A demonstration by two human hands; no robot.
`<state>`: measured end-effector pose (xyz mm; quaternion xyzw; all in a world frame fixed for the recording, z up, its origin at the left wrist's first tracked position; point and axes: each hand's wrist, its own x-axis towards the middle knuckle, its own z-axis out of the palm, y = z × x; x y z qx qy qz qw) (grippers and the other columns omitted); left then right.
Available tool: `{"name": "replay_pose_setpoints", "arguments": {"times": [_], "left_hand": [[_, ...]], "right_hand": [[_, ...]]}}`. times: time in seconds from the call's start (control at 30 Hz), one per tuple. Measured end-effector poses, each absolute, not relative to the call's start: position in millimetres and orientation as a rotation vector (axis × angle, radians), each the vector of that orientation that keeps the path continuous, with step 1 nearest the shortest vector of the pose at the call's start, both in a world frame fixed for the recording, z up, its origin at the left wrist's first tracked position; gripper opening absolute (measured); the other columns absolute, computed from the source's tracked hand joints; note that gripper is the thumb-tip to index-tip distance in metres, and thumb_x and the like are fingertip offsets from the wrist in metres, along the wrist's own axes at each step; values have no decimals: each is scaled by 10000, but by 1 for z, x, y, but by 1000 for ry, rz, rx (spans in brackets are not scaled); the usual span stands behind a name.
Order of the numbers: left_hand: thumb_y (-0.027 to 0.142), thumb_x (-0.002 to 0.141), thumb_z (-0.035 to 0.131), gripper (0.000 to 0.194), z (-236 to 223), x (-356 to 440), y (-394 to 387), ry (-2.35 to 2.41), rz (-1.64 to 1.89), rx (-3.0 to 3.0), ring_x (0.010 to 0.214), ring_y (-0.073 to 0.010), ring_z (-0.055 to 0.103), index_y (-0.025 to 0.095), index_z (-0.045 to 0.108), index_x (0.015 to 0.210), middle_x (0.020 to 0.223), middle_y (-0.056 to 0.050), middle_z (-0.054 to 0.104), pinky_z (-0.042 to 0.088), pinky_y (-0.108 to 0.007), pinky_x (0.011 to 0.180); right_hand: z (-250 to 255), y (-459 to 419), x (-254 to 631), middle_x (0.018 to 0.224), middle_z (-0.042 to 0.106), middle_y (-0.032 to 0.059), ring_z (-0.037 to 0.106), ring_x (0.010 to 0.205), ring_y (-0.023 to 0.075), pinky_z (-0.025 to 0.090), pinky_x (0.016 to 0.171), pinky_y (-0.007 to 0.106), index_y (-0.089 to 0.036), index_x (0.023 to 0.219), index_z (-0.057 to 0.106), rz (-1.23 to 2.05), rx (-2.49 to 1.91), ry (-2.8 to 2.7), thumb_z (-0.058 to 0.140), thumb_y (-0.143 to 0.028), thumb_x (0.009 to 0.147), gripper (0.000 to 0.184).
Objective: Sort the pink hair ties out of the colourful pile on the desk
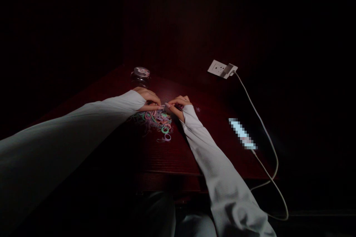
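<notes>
A tangled heap of thin, colourful elastic hair ties [151, 117], in pink, green, lilac and white, lies on the dark red wooden table [169, 157]. Over its far side, my left hand [148, 97] is closed in a pinch, with a small pale bit at the fingertips. Facing it, almost fingertip to fingertip, my right hand [179, 104] pinches too. What lies between the fingers is too small and dim to name. At the heap's near edge are a green ring [165, 130] and a pale lilac ring [167, 137].
Behind my left hand stands a round jar [140, 77] with a patterned lid. A tiny pale loop [198, 110] lies right of my right hand. A charger [229, 70] sits in a wall socket [216, 67]; its white cable [263, 124] runs down near a blurred-out lit device [241, 133].
</notes>
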<state>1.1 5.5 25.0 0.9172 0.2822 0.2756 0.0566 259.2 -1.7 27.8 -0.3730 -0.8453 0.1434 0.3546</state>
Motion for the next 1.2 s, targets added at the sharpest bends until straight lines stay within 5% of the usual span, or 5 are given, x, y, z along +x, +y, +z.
{"name": "replay_pose_setpoints", "arguments": {"times": [0.4, 1.2], "left_hand": [[419, 1067, 594, 329, 27, 0, 5, 848, 835, 2773, 770, -154, 655, 216, 851, 1039, 871, -55, 802, 406, -245, 697], [333, 1022, 620, 270, 28, 0, -1, 858, 943, 2792, 636, -114, 550, 191, 799, 879, 669, 6, 660, 368, -239, 652]], "right_hand": [[28, -1, 261, 921, 736, 21, 627, 954, 212, 453, 977, 404, -280, 937, 844, 364, -999, -2175, 777, -417, 992, 163], [18, 13, 264, 848, 715, 14, 589, 913, 217, 444, 912, 392, -279, 872, 831, 275, -1020, -2058, 794, -481, 961, 223]]}}
